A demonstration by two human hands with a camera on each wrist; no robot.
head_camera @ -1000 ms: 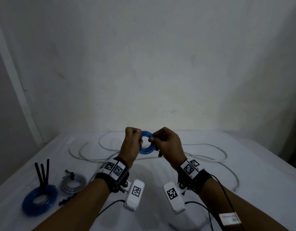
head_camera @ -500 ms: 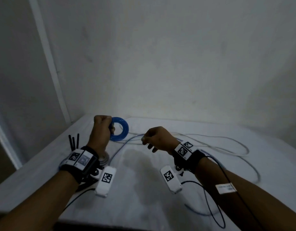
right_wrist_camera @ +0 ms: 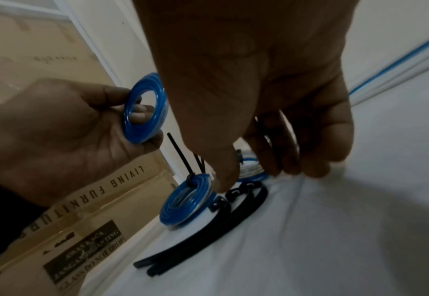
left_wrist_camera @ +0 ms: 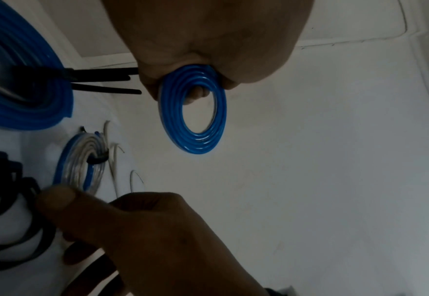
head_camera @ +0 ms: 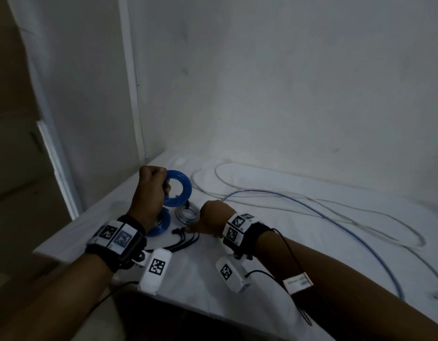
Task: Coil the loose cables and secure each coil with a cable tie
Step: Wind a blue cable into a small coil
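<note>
Both hands had parted since the earlier frames: the right hand [head_camera: 208, 219], which had been at the small blue coil [head_camera: 177, 188] one second before, had dropped to the loose black cable ties [head_camera: 186, 239] on the table [head_camera: 299, 254], and the head view had swung toward the table's left edge. The left hand [head_camera: 151, 190] held the small blue coil raised above the table near the far left corner, its fingers [left_wrist_camera: 195, 96] curled through the coil's centre and the thumb pressed on the outer rim. No tie was visible on this coil. The right hand was lowered with its fingers bent downward; the thumb tip [right_wrist_camera: 225, 180] lay at the heads of the loose black cable ties [right_wrist_camera: 223, 218], but whether a tie was actually pinched could not be told. A larger blue coil [right_wrist_camera: 185, 206], bound with black ties whose tails stood upright, rested at the left edge of the table, just beside the loose ties. A clear-and-blue coil [left_wrist_camera: 81, 166], bound with one black tie, lay just beyond the right hand. Loose white and blue cables [head_camera: 336, 217] trailed in open loops across the far and right parts of the table. A printed cardboard box [right_wrist_camera: 64, 200] stood beyond the left edge.
</note>
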